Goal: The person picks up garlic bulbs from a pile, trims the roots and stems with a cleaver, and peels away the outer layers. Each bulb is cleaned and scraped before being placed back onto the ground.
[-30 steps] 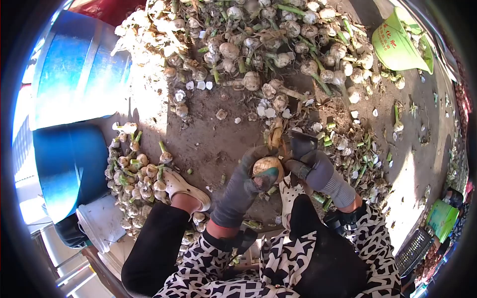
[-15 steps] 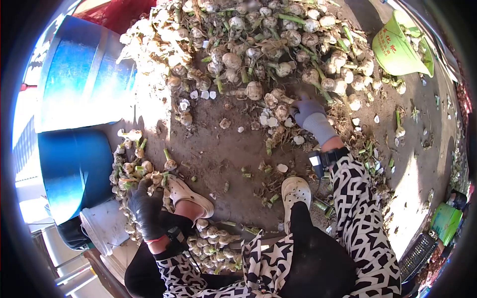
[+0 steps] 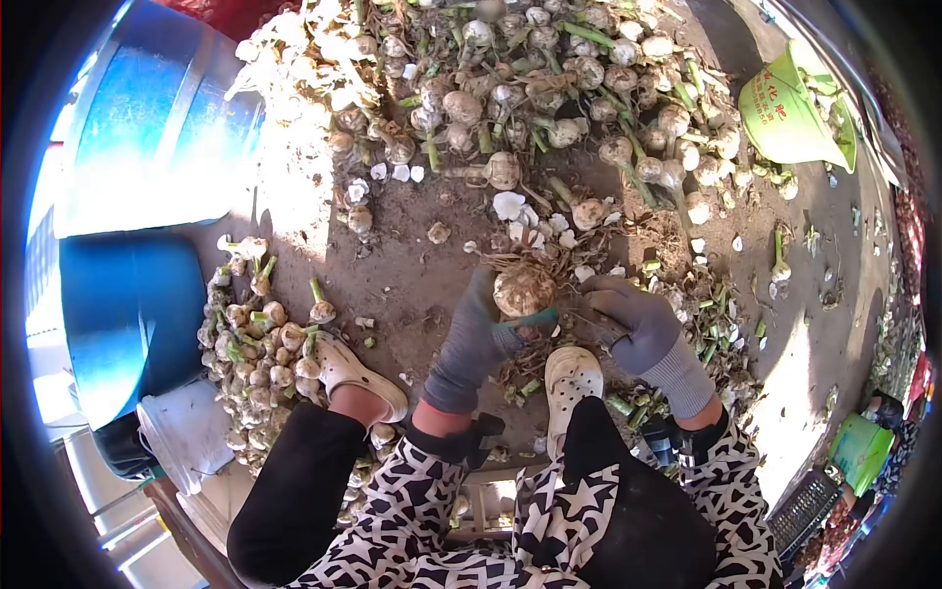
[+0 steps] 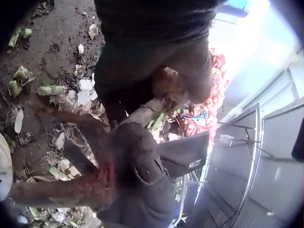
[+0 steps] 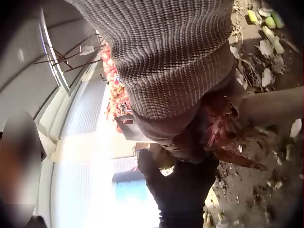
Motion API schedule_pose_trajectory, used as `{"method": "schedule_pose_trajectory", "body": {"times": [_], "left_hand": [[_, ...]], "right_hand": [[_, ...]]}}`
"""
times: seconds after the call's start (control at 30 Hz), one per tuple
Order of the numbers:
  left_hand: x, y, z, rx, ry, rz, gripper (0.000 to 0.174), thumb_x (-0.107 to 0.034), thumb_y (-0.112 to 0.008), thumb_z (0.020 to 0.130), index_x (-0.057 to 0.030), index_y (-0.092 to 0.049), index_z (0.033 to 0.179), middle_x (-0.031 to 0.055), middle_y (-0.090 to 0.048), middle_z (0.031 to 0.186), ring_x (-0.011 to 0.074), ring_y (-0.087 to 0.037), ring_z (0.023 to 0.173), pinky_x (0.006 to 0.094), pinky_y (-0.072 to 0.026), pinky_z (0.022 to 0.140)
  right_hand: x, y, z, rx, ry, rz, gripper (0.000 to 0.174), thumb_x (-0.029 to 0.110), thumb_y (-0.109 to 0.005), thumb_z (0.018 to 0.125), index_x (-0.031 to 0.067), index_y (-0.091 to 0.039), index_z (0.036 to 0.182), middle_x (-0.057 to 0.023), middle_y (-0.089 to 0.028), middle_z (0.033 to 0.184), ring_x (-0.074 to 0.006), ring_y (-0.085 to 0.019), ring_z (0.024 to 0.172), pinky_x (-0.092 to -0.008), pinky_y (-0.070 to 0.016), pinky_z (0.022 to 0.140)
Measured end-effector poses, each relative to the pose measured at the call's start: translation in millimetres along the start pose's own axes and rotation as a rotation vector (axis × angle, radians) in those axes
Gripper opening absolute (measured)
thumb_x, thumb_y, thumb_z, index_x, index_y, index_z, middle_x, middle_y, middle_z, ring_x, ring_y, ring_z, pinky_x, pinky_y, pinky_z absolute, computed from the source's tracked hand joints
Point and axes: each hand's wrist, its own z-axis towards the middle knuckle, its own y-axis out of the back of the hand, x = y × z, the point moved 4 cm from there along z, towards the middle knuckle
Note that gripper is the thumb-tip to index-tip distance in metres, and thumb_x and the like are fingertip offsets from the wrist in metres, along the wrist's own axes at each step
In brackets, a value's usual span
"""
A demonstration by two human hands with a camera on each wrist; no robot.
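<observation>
My gloved left hand (image 3: 476, 324) grips a garlic bulb (image 3: 523, 287), its thumb across the front and the roots showing. My gloved right hand (image 3: 643, 324) is curled just to the right of it. In the left wrist view the bulb's stem (image 4: 146, 112) runs toward the right hand. A wooden handle (image 4: 52, 192) with a reddish wrap sticks out from that hand, and a dark flat blade (image 4: 186, 151) shows at its other side. The same handle (image 5: 273, 105) and blade (image 5: 130, 127) appear in the right wrist view. The right fingers' tips are partly hidden.
A big heap of garlic with stems (image 3: 491, 88) lies ahead. Trimmed bulbs (image 3: 265, 358) are piled at my left foot, beside a blue barrel (image 3: 132, 324) and a white bucket (image 3: 186, 432). A green container (image 3: 785, 113) stands far right; cut stem pieces (image 3: 721, 304) lie nearer.
Half a second ago the left hand was at the trimmed pile and the right at the heap. Now both are together in front of me, with another garlic bulb in the left.
</observation>
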Motion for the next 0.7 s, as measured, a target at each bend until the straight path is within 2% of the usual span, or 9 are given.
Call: {"method": "schedule_pose_trajectory", "body": {"times": [0.13,0.2,0.33,0.4,0.5,0.57,0.63,0.67,0.7], "left_hand": [[-17.1,-9.8,-20.1,0.038,-0.013,0.023,0.084,-0.025,-0.088,0.067,-0.0023,-0.037,0.131,0.0092,-0.056,0.119,0.0159,-0.057,0.107,0.0309,-0.0499,0.090],[-30.1,-15.6,-27.4,0.024,0.071,0.244,0.113,-0.033,-0.085,0.070,-0.0095,-0.006,0.147,0.0213,-0.057,0.121,0.0322,-0.062,0.107,0.0437,-0.0527,0.090],[-34.2,-24.6,-24.3,0.031,-0.022,0.278,0.117,-0.039,-0.086,0.066,-0.0088,-0.007,0.146,0.0208,-0.059,0.119,0.0308,-0.063,0.105,0.0424,-0.0539,0.088],[-28.4,-24.9,-25.3,-0.037,-0.124,0.244,0.081,-0.038,-0.087,0.066,0.0001,-0.045,0.123,0.0078,-0.061,0.110,0.0150,-0.058,0.101,0.0297,-0.0494,0.086],[-22.3,-27.4,-31.3,-0.018,-0.019,0.261,0.086,-0.046,-0.085,0.066,0.0021,-0.043,0.124,0.0084,-0.061,0.110,0.0144,-0.058,0.101,0.0290,-0.0488,0.086],[-27.8,-44.6,-43.2,0.017,-0.021,0.158,0.086,-0.044,-0.083,0.069,0.0042,-0.041,0.127,0.0102,-0.061,0.110,0.0149,-0.058,0.101,0.0301,-0.0484,0.087],[-33.3,-63.1,-59.3,0.119,0.006,0.017,0.085,-0.039,-0.082,0.071,0.0032,-0.039,0.132,0.0114,-0.060,0.111,0.0160,-0.058,0.101,0.0305,-0.0473,0.090],[-44.7,-65.1,-54.6,0.356,-0.130,0.473,0.085,-0.033,-0.081,0.072,0.0017,-0.036,0.136,0.0115,-0.057,0.115,0.0177,-0.057,0.105,0.0329,-0.0456,0.094],[-42.8,-63.7,-51.5,0.332,-0.135,0.482,0.085,-0.033,-0.081,0.072,0.0017,-0.036,0.136,0.0115,-0.057,0.115,0.0177,-0.057,0.105,0.0329,-0.0456,0.094]], "right_hand": [[38.9,7.9,16.4,0.079,0.132,-0.484,0.037,0.017,-0.073,0.066,0.0094,-0.061,0.100,-0.0082,-0.065,0.096,-0.0282,-0.066,0.078,-0.0373,-0.0536,0.066],[47.9,6.3,15.2,0.115,0.171,-0.554,0.041,0.018,-0.074,0.062,0.0098,-0.061,0.100,-0.0075,-0.064,0.092,-0.0272,-0.065,0.075,-0.0378,-0.0533,0.064],[48.4,3.5,7.3,0.058,0.139,-0.565,0.041,0.019,-0.074,0.061,0.0091,-0.060,0.099,-0.0073,-0.063,0.090,-0.0270,-0.066,0.076,-0.0387,-0.0532,0.064],[45.0,2.4,2.6,0.068,0.095,-0.565,0.041,0.019,-0.074,0.061,0.0088,-0.059,0.098,-0.0074,-0.063,0.090,-0.0274,-0.066,0.077,-0.0387,-0.0534,0.065],[30.6,-5.2,-3.0,0.075,0.055,-0.561,0.038,0.018,-0.074,0.063,0.0093,-0.059,0.097,-0.0080,-0.063,0.084,-0.0270,-0.066,0.074,-0.0389,-0.0535,0.064],[3.3,-14.4,-7.6,-0.105,0.070,-0.451,0.028,0.018,-0.068,0.072,0.0090,-0.061,0.098,-0.0115,-0.064,0.086,-0.0298,-0.064,0.068,-0.0380,-0.0518,0.058],[-123.0,-40.9,-15.2,0.266,-0.640,-0.548,0.025,0.018,-0.068,0.081,0.0084,-0.062,0.103,-0.0110,-0.068,0.091,-0.0227,-0.067,0.076,-0.0378,-0.0539,0.066],[-125.6,-38.1,-30.5,0.281,-0.649,-0.539,0.025,0.018,-0.068,0.081,0.0084,-0.062,0.103,-0.0110,-0.068,0.091,-0.0227,-0.067,0.076,-0.0378,-0.0539,0.066],[-132.2,-36.3,-34.8,0.219,-0.806,-0.029,0.026,0.021,-0.068,0.084,0.0073,-0.062,0.106,-0.0094,-0.068,0.091,-0.0195,-0.066,0.075,-0.0352,-0.0537,0.066]]}}
